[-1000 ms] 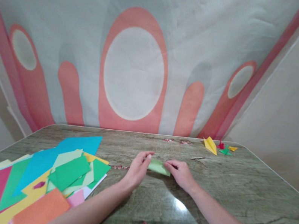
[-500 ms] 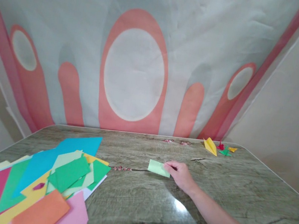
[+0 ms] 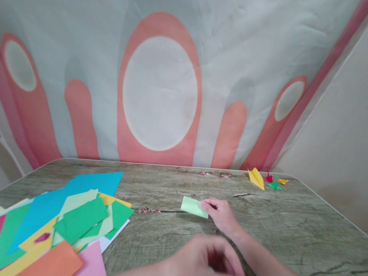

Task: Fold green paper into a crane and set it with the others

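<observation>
My right hand pinches the right end of a small light green paper, a rectangle held just over or on the wooden-patterned table. Nearer to me, my left hand reaches in from below, blurred by motion. Its fingers are curved, with a gap between them and the thumb, and no object shows in it. The left hand is apart from the paper and partly covers the table's printed flowers.
On the left lies a spread of coloured papers, among them a green sheet, an orange one and a blue one. At the back right sit a yellow folded paper plane and small folded pieces. A printed backdrop rises behind.
My left hand has come into view from the bottom, over the near part of the table. The right hand keeps its pinch on the light green paper; the view has shifted slightly.
</observation>
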A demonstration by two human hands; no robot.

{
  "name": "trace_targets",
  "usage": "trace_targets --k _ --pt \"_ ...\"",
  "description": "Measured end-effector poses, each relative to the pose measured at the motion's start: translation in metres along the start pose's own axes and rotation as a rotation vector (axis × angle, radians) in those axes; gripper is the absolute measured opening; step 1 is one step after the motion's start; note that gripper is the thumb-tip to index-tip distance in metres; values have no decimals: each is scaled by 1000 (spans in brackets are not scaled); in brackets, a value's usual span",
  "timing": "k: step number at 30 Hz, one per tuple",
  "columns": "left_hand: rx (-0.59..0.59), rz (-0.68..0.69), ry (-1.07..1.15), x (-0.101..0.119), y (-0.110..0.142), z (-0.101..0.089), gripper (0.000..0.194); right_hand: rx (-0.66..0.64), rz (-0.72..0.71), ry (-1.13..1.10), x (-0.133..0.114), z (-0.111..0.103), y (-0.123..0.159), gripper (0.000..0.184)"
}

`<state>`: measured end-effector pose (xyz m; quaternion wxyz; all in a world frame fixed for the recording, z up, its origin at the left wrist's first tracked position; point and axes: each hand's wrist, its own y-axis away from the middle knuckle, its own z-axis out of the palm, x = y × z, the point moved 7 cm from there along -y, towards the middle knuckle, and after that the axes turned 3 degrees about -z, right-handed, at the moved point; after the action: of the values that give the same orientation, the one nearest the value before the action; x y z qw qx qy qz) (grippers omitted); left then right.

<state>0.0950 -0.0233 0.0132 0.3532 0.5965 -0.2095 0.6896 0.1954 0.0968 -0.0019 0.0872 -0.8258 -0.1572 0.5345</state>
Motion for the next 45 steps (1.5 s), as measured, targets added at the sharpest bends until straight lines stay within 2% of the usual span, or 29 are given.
trace_targets --k 2,3,4,6,11,17,31,45 --pt "441 53 20 21 -13 -51 34 24 8 -28 1 -2 -1 31" --pt "600 60 89 23 -14 -71 36 39 15 -44 1 -3 -1 32" --pt "722 58 163 20 -13 -87 38 55 23 -59 1 -5 -2 33" --pt "798 76 275 11 -14 -104 38 89 38 -86 -1 -6 -2 34" --pt "640 71 403 -3 -29 -101 36 108 4 -80 -18 -1 5 31" --pt "677 41 434 -11 -33 -105 37 80 -102 -4 -35 4 10 28" --pt "709 42 163 -16 -32 -120 33 71 -84 -5 -23 0 5 28" --pt "655 73 326 -6 -28 -111 32 60 -42 -5 -14 -4 1 30"
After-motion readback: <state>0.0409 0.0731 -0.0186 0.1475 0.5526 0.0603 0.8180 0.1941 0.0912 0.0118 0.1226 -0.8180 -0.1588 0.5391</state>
